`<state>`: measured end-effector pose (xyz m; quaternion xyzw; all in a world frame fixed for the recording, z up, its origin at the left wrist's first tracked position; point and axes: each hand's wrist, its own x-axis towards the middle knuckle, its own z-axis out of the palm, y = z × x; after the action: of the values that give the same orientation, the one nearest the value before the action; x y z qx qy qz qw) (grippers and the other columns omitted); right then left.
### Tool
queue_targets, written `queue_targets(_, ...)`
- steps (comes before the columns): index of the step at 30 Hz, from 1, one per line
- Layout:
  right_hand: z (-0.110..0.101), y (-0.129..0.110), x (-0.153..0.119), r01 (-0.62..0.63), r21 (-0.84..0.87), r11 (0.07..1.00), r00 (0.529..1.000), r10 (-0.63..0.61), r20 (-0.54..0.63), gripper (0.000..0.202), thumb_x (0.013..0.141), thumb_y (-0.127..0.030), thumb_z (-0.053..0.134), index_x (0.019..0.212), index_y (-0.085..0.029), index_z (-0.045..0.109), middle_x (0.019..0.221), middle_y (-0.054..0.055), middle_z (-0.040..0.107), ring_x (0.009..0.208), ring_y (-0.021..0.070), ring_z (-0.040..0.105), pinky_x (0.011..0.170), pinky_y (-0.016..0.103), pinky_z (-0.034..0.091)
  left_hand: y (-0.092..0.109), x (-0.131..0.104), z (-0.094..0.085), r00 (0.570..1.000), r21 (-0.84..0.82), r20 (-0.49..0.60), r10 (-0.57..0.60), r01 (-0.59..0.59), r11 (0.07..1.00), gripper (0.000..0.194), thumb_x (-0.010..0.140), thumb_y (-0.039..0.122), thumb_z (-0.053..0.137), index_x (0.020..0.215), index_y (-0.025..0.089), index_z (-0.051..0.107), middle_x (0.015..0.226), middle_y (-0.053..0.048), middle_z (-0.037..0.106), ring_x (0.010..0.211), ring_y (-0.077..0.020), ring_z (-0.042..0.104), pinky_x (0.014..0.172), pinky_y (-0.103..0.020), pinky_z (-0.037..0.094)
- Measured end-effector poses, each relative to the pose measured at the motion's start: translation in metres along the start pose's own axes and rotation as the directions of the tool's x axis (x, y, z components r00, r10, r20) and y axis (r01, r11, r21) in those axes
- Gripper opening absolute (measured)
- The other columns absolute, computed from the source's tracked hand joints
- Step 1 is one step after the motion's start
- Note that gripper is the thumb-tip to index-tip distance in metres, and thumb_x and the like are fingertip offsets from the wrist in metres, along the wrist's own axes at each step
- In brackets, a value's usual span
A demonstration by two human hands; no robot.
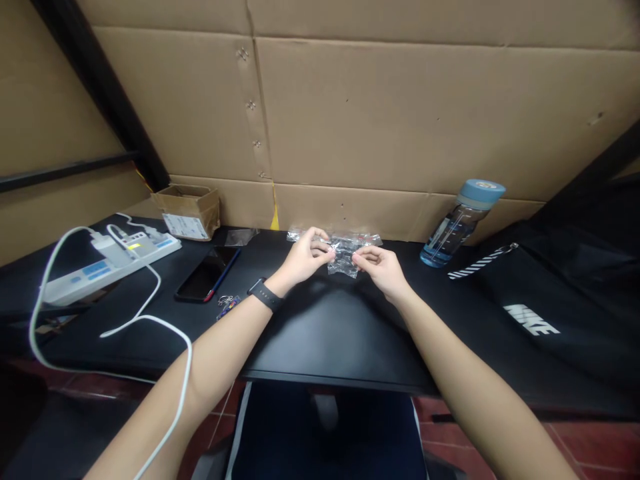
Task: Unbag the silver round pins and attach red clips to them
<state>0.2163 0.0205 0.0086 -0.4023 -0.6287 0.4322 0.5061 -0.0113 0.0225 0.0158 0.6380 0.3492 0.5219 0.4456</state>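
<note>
Between my two hands a small clear plastic bag (pixel 344 259) is held up over the black desk, toward its back edge. My left hand (pixel 309 255) pinches the bag's left side between thumb and fingers; a dark watch is on that wrist. My right hand (pixel 383 267) pinches its right side in the same way. Whether anything lies inside the bag I cannot make out. Behind the hands, more crinkled clear plastic packaging (pixel 367 239) rests along the foot of the cardboard wall.
On the left are a white power strip (pixel 75 281) with plugs and a looping white cable, a cardboard box (pixel 200 212), a phone (pixel 207 275) and a keychain (pixel 229 305). Rightward stand a blue-lidded water bottle (pixel 456 227) and a black Nike bag (pixel 555 293). Cardboard (pixel 390 107) walls the back.
</note>
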Motion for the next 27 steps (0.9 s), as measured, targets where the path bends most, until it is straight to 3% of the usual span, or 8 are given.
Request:
queue_targets(7,-0.003,-0.0038,-0.0011,-0.046,0.032,0.998,0.998,0.044,0.051,0.038,0.074,-0.049,0.087,0.092,-0.018,0.077,0.076,0.005,0.074,0.066,0.0163,0.064,0.065,0.031,0.051,0.0034,0.0019,-0.0113,1.0,0.011,0.024,-0.014,0.013,1.0,0.046,0.079,0.029,0.085,0.096,0.022,0.042,0.086,-0.003,0.073,0.08,-0.0155,0.074,0.07,-0.024,0.054)
queue_targets(12,-0.001,-0.0061,-0.0026,-0.031,0.037,0.999,0.999,0.03,0.013,0.034,0.074,-0.046,0.087,0.091,-0.018,0.076,0.075,0.003,0.072,0.064,0.0145,0.061,0.062,0.029,0.049,-0.0019,0.0037,-0.0096,0.999,0.066,0.046,-0.009,0.006,0.998,0.038,0.082,0.037,0.082,0.092,0.02,0.049,0.084,-0.001,0.07,0.072,-0.0137,0.071,0.068,-0.024,0.053)
queue_targets(17,-0.0028,-0.0049,-0.0004,-0.03,0.05,0.998,0.998,0.033,-0.058,0.033,0.073,-0.045,0.087,0.088,-0.017,0.076,0.075,0.005,0.074,0.061,0.0149,0.061,0.059,0.029,0.046,-0.0042,-0.0001,-0.0058,0.997,0.058,0.072,-0.03,0.026,0.998,0.041,0.086,0.04,0.079,0.105,0.022,0.047,0.081,0.001,0.07,0.068,-0.0167,0.075,0.065,-0.025,0.053)
queue_targets(27,-0.0105,-0.0027,0.0023,-0.042,0.011,0.999,0.996,0.043,-0.074,0.038,0.07,-0.05,0.088,0.087,-0.018,0.076,0.076,0.007,0.075,0.061,0.0171,0.063,0.058,0.031,0.049,-0.0031,0.0009,-0.0116,0.993,0.039,0.107,-0.05,0.046,0.998,0.053,0.078,0.028,0.086,0.117,0.019,0.052,0.079,-0.004,0.074,0.073,-0.0181,0.076,0.074,-0.029,0.055)
